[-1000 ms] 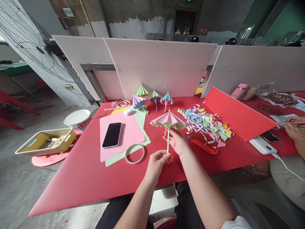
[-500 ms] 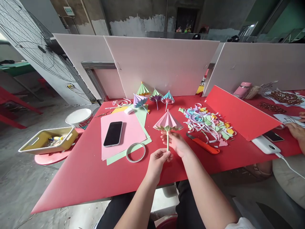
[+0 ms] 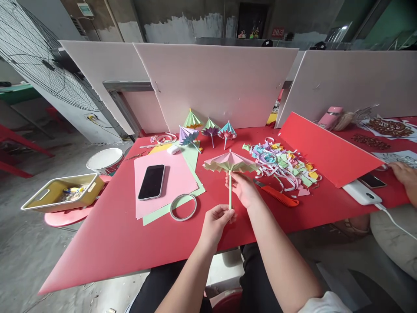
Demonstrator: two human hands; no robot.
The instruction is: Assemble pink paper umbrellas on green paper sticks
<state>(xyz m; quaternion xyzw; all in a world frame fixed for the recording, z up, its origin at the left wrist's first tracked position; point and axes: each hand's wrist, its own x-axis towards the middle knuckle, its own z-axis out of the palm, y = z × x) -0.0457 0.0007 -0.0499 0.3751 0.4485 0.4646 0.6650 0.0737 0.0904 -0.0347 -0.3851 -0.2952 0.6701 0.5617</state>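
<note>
A paper umbrella (image 3: 230,161), pink on top and pale green beneath, is held upright over the red table, its canopy spread wide. My left hand (image 3: 219,221) pinches the lower end of its green stick. Higher up, just under the canopy, my right hand (image 3: 241,188) has its fingers closed round the stick; some fingertips are hidden behind it. Right of my right hand lies an orange utility knife (image 3: 280,195). A roll of tape (image 3: 183,207) rests left of my left hand, partly over pink paper (image 3: 176,174) and green paper (image 3: 153,217).
A black phone (image 3: 151,182) lies on the pink paper. Several finished paper umbrellas (image 3: 212,129) stand at the back. Paper scraps (image 3: 286,167) are heaped to the right beside a red board (image 3: 329,148). A white power bank (image 3: 363,193) and another person's hand (image 3: 404,176) are at far right.
The umbrella's canopy has opened from a steeper cone to a wider, flatter spread. Both hands still hold the stick. The camera view has shifted slightly.
</note>
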